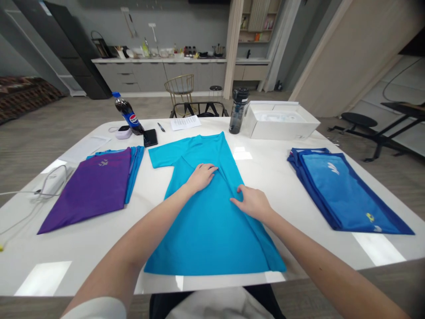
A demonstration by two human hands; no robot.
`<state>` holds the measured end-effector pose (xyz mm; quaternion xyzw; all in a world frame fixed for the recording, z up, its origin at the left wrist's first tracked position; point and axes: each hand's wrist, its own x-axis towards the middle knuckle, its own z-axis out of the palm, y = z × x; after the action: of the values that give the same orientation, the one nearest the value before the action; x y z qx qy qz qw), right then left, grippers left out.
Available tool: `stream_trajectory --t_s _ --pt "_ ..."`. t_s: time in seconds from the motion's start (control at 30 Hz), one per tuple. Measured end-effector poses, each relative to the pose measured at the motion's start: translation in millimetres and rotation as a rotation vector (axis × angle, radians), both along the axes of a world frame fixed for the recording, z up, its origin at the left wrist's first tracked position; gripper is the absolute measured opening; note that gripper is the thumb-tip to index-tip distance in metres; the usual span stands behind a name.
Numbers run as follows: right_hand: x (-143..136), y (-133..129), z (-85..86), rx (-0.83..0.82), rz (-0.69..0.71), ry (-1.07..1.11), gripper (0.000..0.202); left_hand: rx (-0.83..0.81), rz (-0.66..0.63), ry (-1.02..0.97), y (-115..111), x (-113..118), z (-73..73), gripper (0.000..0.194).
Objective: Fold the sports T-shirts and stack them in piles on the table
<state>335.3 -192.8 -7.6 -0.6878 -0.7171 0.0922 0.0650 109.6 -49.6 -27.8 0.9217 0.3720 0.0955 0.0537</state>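
A turquoise T-shirt [212,239] lies on the white table in front of me, its collar away from me. Its left sleeve is spread out, while the right side is folded inward over the body. My left hand [201,177] rests on the upper middle of the shirt, palm down, fingertips at the edge of the folded part. At the shirt's right edge is my right hand [253,202], thumb and forefinger apart, with nothing visible gripped between them; its other fingers are curled under.
Folded purple and blue shirts [96,186] lie at left, folded blue shirts [345,190] at right. Along the back stand a cola bottle [128,113], a phone [150,138], a pen [161,127], paper [186,122], a dark bottle [237,113] and a white box [282,126].
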Motion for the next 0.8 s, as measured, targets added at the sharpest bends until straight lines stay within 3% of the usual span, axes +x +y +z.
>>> stream_trajectory --t_s 0.17,0.3,0.47,0.6,0.7,0.8 --pt "7 -47 15.8 -0.099 -0.039 -0.072 0.017 0.131 -0.070 0.079 -12 24 8.2 0.039" --pt "19 -73 21.3 -0.069 -0.084 -0.090 0.024 0.182 -0.123 0.116 -13 42 13.8 0.031" --pt "30 -89 19.1 -0.056 -0.054 -0.100 0.031 0.186 -0.263 0.125 -25 55 13.3 0.026" --pt "21 -99 18.4 -0.001 -0.105 -0.052 0.028 0.184 -0.350 0.093 -45 62 9.2 0.024" --pt "11 -108 18.8 -0.051 -0.143 -0.103 0.041 0.185 -0.359 0.077 -55 64 7.0 0.025" --pt "8 -114 19.2 -0.143 -0.125 -0.191 0.031 0.155 -0.316 0.059 -59 62 5.7 0.025"
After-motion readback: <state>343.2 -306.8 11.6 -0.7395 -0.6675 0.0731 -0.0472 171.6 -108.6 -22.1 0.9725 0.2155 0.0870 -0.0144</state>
